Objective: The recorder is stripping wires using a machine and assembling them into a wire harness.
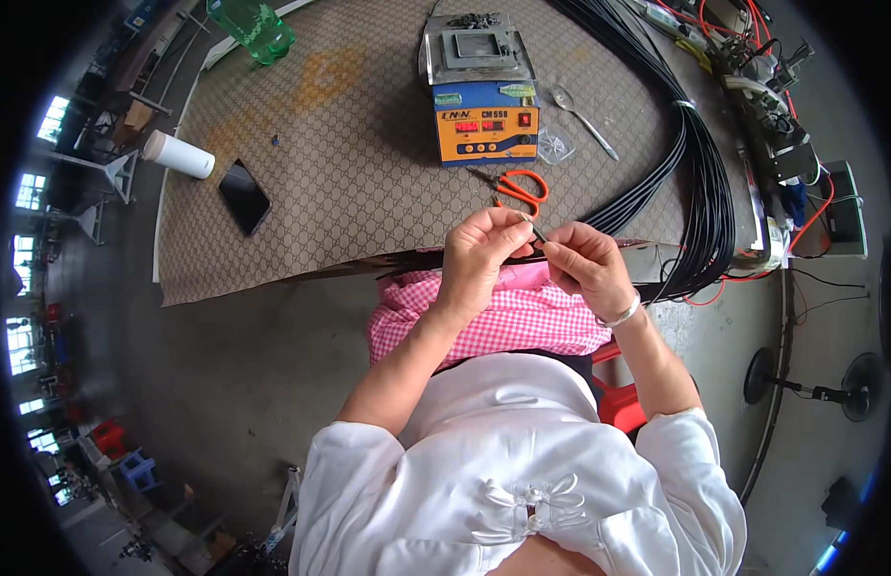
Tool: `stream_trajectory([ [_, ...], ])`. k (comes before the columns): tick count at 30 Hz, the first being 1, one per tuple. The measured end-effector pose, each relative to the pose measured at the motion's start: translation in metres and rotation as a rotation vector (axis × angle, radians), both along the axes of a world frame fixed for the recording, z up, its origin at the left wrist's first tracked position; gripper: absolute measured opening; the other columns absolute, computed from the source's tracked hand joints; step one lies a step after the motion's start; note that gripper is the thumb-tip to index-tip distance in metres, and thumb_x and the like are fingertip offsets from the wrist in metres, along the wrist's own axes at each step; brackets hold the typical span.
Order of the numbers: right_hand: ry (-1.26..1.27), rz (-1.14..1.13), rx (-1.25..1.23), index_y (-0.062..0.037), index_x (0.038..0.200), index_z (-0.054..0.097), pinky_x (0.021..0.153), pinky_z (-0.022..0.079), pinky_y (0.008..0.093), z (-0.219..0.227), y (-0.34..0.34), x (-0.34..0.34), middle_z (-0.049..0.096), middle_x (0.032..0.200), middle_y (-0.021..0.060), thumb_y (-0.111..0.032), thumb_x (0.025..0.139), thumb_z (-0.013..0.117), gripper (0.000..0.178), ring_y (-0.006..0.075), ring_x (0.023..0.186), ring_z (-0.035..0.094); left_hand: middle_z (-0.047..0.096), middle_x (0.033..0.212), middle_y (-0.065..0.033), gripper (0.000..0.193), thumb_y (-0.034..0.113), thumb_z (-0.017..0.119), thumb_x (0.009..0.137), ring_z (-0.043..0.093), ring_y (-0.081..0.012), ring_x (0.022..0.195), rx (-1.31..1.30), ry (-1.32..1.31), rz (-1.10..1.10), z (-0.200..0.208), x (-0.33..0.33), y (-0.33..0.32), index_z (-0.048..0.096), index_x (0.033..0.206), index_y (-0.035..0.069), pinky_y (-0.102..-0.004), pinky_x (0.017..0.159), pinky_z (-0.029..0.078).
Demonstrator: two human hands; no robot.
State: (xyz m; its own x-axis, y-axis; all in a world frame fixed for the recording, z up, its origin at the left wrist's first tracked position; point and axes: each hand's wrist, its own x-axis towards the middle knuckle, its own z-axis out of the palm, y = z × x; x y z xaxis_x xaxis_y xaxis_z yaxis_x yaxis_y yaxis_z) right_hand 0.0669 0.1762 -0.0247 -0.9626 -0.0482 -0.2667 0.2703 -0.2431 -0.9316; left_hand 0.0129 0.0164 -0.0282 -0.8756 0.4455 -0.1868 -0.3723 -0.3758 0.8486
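Both my hands meet just in front of the table's near edge. My left hand is closed, with thumb and forefinger pinching the tip of a thin black cable. My right hand is closed too and grips the same cable a little farther along, a bracelet round its wrist. Fingers hide most of the held piece, so its end is hard to make out. Right beyond my fingertips lie scissors with orange handles. A large bundle of black cables, tied with a white band, curves over the table to my right.
A blue and orange solder pot with a metal top stands at the far middle. Beside it are a metal spoon and a clear plastic piece. A phone, white tumbler and green bottle occupy the left.
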Motion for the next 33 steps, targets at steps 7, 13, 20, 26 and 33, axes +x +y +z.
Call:
stream_trajectory([
  [7,0.033,-0.036,-0.048,-0.0006,0.087,0.057,0.043,0.034,0.0171,-0.003,0.003,0.001,0.054,0.066,0.0007,-0.01,0.083,0.058,0.01,0.0049,0.052,0.047,0.06,0.076,-0.0037,0.009,0.008,0.058,0.081,0.053,-0.0071,0.065,0.084,0.031,-0.022,-0.001,-0.003,-0.001,0.06,0.086,0.0,-0.0201,0.063,0.045],
  [13,-0.087,0.088,-0.537,-0.0001,0.087,0.059,0.043,0.031,0.0179,-0.009,0.007,-0.006,0.057,0.072,0.0041,-0.011,0.083,0.057,0.012,0.0078,0.051,0.044,0.057,0.074,-0.0023,0.01,0.008,0.058,0.081,0.049,-0.0076,0.063,0.498,-0.243,-0.103,-0.004,0.001,0.01,0.061,0.088,0.003,-0.0203,0.064,0.042],
  [20,-0.155,0.2,-0.633,0.0,0.085,0.06,0.042,0.031,0.0187,-0.008,0.011,-0.007,0.057,0.07,0.0035,-0.012,0.084,0.055,0.013,0.0086,0.05,0.044,0.057,0.072,-0.0012,0.01,0.015,0.058,0.083,0.047,-0.0063,0.063,0.517,-0.305,-0.264,-0.01,-0.002,0.007,0.061,0.085,0.006,-0.02,0.059,0.04],
  [26,-0.014,-0.027,-0.317,-0.0007,0.08,0.06,0.041,0.034,0.0181,-0.004,0.003,-0.006,0.057,0.064,0.0025,-0.006,0.079,0.062,0.006,0.0074,0.049,0.048,0.059,0.076,-0.0028,0.011,0.012,0.059,0.082,0.052,-0.0069,0.065,0.273,-0.178,-0.092,0.0,0.0,0.002,0.059,0.089,0.003,-0.0184,0.06,0.042],
  [33,0.11,-0.069,0.046,-0.0007,0.076,0.059,0.041,0.035,0.0163,-0.001,-0.002,-0.005,0.054,0.061,-0.0005,-0.002,0.077,0.064,0.006,0.0036,0.049,0.048,0.061,0.075,-0.0048,0.01,0.007,0.059,0.081,0.057,-0.0083,0.067,-0.028,0.086,0.003,0.008,-0.001,-0.005,0.059,0.088,0.0,-0.0196,0.064,0.047],
])
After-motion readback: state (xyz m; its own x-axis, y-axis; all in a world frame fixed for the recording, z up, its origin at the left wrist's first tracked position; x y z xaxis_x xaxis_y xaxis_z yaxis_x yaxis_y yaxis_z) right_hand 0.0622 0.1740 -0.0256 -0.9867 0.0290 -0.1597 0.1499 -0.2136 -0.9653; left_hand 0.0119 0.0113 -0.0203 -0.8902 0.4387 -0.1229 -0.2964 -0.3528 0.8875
